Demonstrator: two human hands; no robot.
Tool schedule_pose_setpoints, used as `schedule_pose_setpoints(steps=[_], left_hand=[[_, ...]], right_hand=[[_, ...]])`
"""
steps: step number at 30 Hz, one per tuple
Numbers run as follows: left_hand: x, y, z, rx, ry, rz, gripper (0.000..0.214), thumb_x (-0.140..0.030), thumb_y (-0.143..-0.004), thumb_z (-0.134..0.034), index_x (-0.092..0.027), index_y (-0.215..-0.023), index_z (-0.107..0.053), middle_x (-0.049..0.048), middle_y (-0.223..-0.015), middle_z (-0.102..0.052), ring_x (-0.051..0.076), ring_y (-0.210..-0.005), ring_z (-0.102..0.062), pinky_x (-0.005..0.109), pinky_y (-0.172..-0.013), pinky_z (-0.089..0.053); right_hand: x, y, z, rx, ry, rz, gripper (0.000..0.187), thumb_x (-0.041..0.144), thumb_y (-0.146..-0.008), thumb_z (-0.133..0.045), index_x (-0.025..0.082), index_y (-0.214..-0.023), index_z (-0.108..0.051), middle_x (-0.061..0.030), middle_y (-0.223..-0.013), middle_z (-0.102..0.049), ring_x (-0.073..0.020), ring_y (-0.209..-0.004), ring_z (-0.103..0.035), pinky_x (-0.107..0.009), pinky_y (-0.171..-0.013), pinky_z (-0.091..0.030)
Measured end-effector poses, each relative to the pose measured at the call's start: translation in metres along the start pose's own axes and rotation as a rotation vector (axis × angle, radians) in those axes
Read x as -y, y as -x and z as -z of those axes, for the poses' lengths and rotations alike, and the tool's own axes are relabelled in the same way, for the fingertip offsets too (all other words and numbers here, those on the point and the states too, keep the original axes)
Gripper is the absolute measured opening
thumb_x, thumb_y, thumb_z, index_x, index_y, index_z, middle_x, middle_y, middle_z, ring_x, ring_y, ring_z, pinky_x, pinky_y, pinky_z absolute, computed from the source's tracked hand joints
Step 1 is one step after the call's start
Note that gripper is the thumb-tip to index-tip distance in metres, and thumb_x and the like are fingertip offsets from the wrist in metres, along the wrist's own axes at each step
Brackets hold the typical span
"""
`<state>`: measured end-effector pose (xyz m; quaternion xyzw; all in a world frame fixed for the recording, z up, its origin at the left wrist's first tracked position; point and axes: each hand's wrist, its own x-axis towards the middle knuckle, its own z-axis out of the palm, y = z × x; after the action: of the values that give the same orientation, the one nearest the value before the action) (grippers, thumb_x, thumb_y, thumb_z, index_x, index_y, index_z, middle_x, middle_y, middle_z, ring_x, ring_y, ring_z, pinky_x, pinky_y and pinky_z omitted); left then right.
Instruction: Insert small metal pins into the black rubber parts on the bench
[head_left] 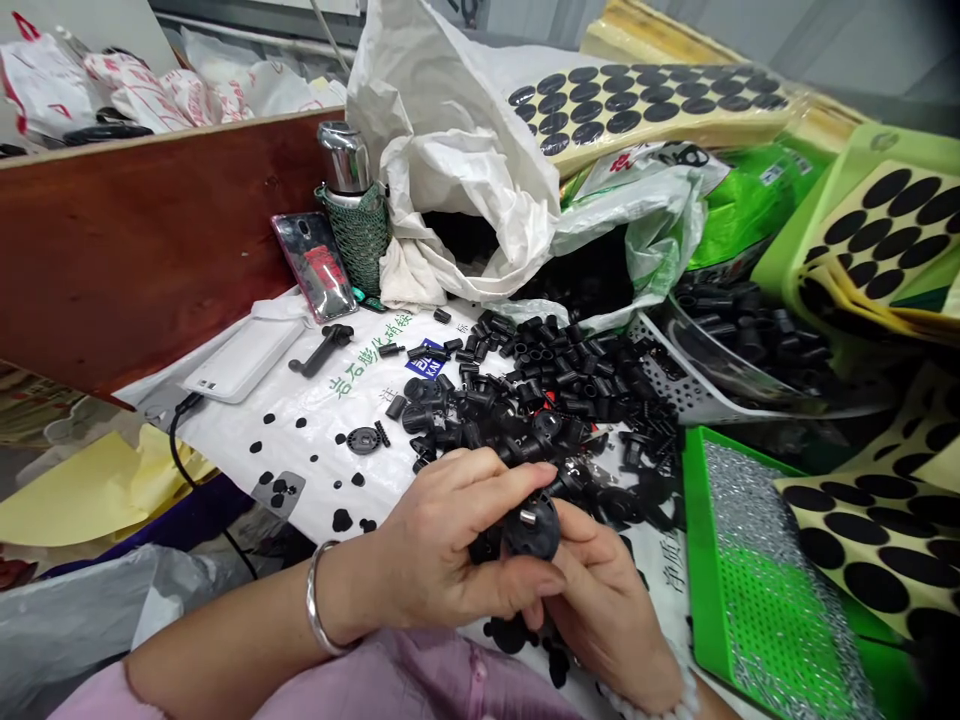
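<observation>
Close in front of me, both hands hold a round black plastic part (534,540) with a short metal pin standing out of its face. My left hand (457,535) has its thumb and fingers closed around it from the left. The fingers of my right hand (600,590) grip it from the right and below, partly hidden behind the part. Beyond my hands spreads a heap of small black plastic tubes (540,375) and other black pieces. A loose black disc (364,440) with a small spring beside it lies left of the heap.
At the right, a green tray (705,560) holds many small silver metal pieces. Yellow sheets of black round pads (874,585) lie around it. A basket (720,395) of black tubes, open white sacks (465,190), a phone (315,265), a flask (352,215) and a white power bank (244,357) stand behind.
</observation>
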<state>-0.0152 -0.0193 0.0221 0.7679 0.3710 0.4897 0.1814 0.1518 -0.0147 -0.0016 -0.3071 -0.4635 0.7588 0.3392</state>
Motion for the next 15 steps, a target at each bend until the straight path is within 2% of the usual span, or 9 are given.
schedule_pose_setpoints(steps=[3,5,7,9,12,15], left_hand=[[0.002,0.004,-0.006,-0.040,0.057,0.007,0.043,-0.039,-0.084,-0.052,-0.009,-0.115,-0.051,0.0026,-0.067,-0.049,0.013,-0.058,-0.043,0.023,-0.050,-0.037],[0.003,0.006,-0.011,-0.061,0.118,0.047,0.041,-0.037,-0.082,-0.055,-0.011,-0.114,-0.051,0.0032,-0.070,-0.051,0.012,-0.057,-0.043,0.022,-0.049,-0.037],[0.005,0.007,-0.015,-0.071,0.160,0.067,0.040,-0.036,-0.082,-0.055,-0.013,-0.115,-0.050,0.0037,-0.072,-0.051,0.011,-0.057,-0.043,0.022,-0.049,-0.038],[0.005,0.007,-0.014,-0.046,0.186,0.028,0.041,-0.036,-0.084,-0.052,-0.014,-0.117,-0.048,0.0047,-0.073,-0.053,0.013,-0.059,-0.044,0.023,-0.050,-0.039],[0.004,0.005,-0.007,0.045,0.241,-0.071,0.044,-0.037,-0.085,-0.048,-0.015,-0.123,-0.042,0.0082,-0.080,-0.056,0.014,-0.063,-0.048,0.025,-0.053,-0.043],[0.000,0.007,0.002,0.129,0.268,-0.110,0.050,-0.037,-0.085,-0.048,-0.017,-0.129,-0.035,0.0104,-0.085,-0.059,0.017,-0.068,-0.052,0.027,-0.058,-0.046]], right_hand=[[-0.001,0.003,0.005,-0.166,0.434,0.281,0.024,0.023,-0.083,-0.055,0.027,-0.106,-0.060,-0.0022,-0.079,-0.066,-0.0150,-0.067,-0.062,-0.026,-0.062,-0.050],[-0.002,0.005,0.008,-0.260,0.715,0.492,0.034,0.016,-0.080,-0.057,0.030,-0.110,-0.059,-0.0030,-0.096,-0.066,-0.0187,-0.082,-0.062,-0.030,-0.071,-0.050],[-0.002,0.009,0.009,-0.311,0.833,0.592,0.038,0.013,-0.077,-0.058,0.031,-0.112,-0.058,-0.0036,-0.099,-0.065,-0.0206,-0.085,-0.061,-0.032,-0.073,-0.050],[-0.001,0.015,0.007,-0.314,0.745,0.512,0.031,0.017,-0.079,-0.058,0.028,-0.108,-0.061,-0.0038,-0.084,-0.067,-0.0179,-0.069,-0.061,-0.029,-0.062,-0.050],[0.005,0.022,0.000,-0.223,0.342,0.181,0.019,0.031,-0.080,-0.059,0.023,-0.096,-0.064,0.0015,-0.054,-0.053,-0.0087,-0.041,-0.045,-0.020,-0.039,-0.038],[0.010,0.023,-0.007,-0.051,-0.032,-0.047,0.022,0.036,-0.075,-0.065,0.018,-0.086,-0.064,0.0057,-0.047,-0.042,-0.0029,-0.036,-0.033,-0.015,-0.035,-0.031]])
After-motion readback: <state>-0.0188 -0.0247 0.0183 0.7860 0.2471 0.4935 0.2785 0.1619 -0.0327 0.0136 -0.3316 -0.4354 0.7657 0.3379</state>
